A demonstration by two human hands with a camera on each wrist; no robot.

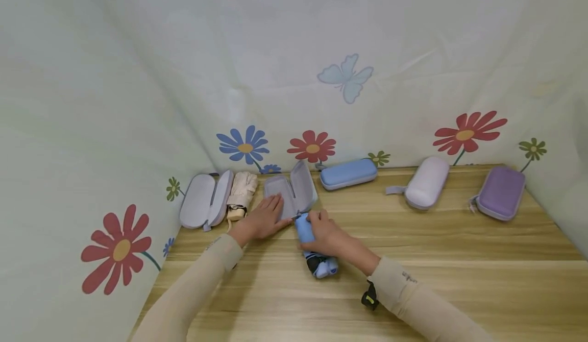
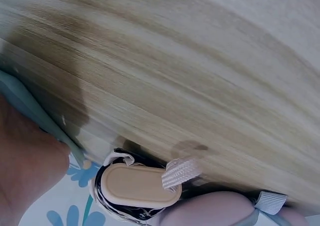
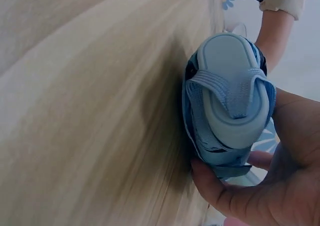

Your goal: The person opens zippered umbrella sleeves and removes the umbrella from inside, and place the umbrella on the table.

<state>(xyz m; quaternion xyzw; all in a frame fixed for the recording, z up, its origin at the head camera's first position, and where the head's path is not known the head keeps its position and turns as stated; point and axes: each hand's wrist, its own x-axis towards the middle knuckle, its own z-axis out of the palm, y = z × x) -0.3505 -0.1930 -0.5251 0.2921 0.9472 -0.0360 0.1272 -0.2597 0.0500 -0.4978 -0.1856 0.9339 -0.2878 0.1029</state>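
Observation:
My right hand (image 1: 327,234) grips a compact folded blue umbrella (image 1: 304,228) from above, with the thumb on the near side. The light blue handle end (image 3: 227,61) and its wrist strap point toward me. Beyond it stands an open grey zip case (image 1: 287,204), its lid raised on the right. My left hand (image 1: 265,220) rests on the left part of that case with fingers stretched out, thumb toward the umbrella's far end. In the left wrist view only part of this hand (image 2: 30,161) appears, near a folded beige umbrella (image 2: 132,185) with a strap.
Another open grey case (image 1: 195,199) lies at the far left, beside the beige umbrella. Along the back of the wooden table (image 1: 459,260) are a shut blue case (image 1: 349,173), a pale lilac case (image 1: 427,182) and a purple case (image 1: 501,191). A flowered curtain stands behind.

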